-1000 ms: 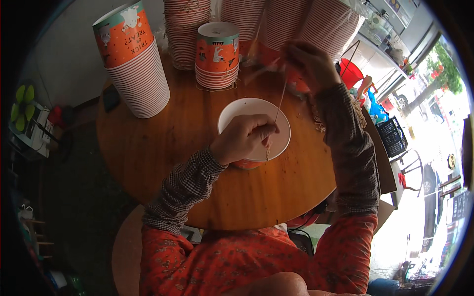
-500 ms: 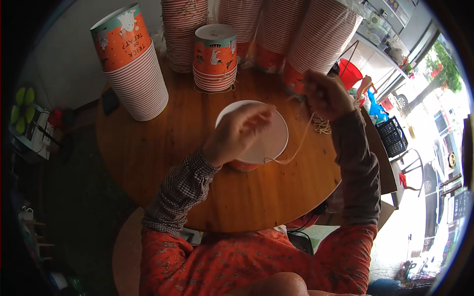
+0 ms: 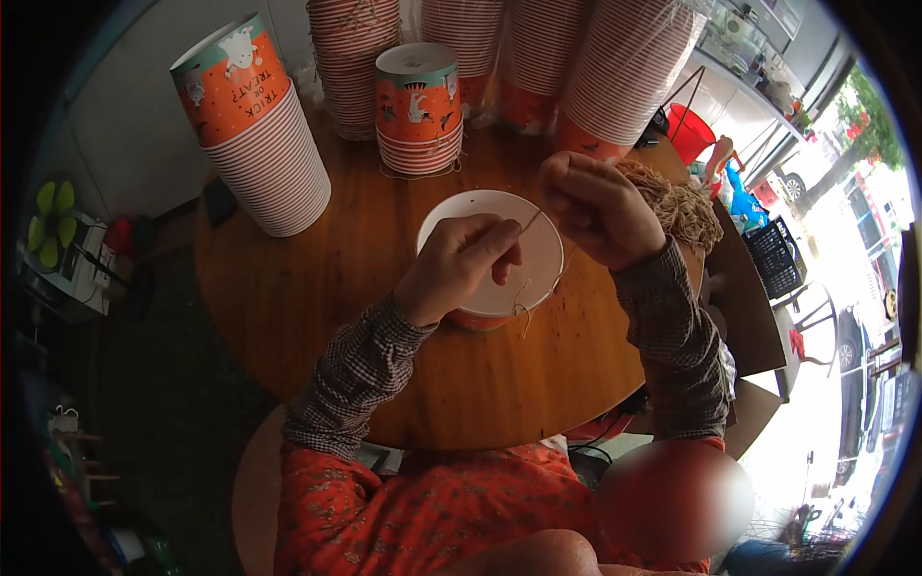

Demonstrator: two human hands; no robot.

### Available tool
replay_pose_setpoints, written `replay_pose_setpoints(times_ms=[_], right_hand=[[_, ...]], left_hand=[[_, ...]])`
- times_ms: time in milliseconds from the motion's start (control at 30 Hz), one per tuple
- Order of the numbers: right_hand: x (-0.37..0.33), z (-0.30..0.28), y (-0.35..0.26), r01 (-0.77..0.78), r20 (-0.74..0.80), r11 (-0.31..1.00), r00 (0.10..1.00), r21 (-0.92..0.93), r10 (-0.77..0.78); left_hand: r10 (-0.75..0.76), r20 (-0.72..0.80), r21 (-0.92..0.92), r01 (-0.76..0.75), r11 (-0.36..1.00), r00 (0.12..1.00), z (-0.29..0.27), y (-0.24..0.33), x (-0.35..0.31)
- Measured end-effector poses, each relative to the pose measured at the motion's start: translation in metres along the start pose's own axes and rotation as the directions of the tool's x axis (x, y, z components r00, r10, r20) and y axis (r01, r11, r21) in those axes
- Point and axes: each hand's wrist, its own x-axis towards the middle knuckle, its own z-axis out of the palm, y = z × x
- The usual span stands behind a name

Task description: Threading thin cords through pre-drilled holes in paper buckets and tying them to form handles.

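A round paper bucket (image 3: 540, 271) stands upright in front of me, its white inside facing up and an orange outer wall showing below the rim. A thin tan cord (image 3: 530, 222) stretches over it between my hands, and a loose end hangs at its near right rim. Thumb and fingers of my left hand (image 3: 456, 264) pinch the cord above the bucket's left side. My right hand (image 3: 603, 206), closed on the cord, is raised over the far right of the bucket. Behind that hand lies a heap of tan cords (image 3: 680, 206).
A tall stack of paper buckets (image 3: 264, 158) leans at the left of the round wooden table (image 3: 317, 331). A short stack (image 3: 420, 110) and several tall stacks (image 3: 547, 72) stand along the back. Beyond the right edge are a red pail (image 3: 691, 132) and a black crate (image 3: 772, 257).
My right hand has come left and down toward my left hand, uncovering the cord heap. The left hand's fingers have closed on the cord, which hung wide at the right before.
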Motion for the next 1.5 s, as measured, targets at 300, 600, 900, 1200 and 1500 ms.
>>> replay_pose_setpoints(times_ms=[300,600,900,1200,1500], right_hand=[[-0.012,0.005,0.016,0.007,-0.063,0.525,0.991,-0.851,-0.116],[-0.029,0.007,0.039,0.057,-0.204,0.769,0.949,-0.637,-0.239],[-0.032,-0.001,0.054,0.128,-0.135,0.837,0.963,-0.533,-0.233],[-0.026,-0.010,0.060,0.086,-0.164,0.837,0.965,-0.540,-0.205],[-0.019,-0.021,0.071,0.276,-0.132,0.820,0.912,-0.501,-0.388]], left_hand=[[0.243,-0.081,0.411,-0.190,0.892,0.967,-0.002,-0.006,-0.001],[0.200,-0.121,0.270,-0.162,0.949,0.972,-0.002,0.002,-0.001],[0.232,-0.106,0.399,-0.173,0.901,0.967,0.008,0.007,-0.008],[0.367,-0.092,0.598,-0.243,0.764,0.926,0.014,0.000,-0.003],[0.464,-0.019,0.662,-0.336,0.670,0.886,0.014,-0.007,0.003]])
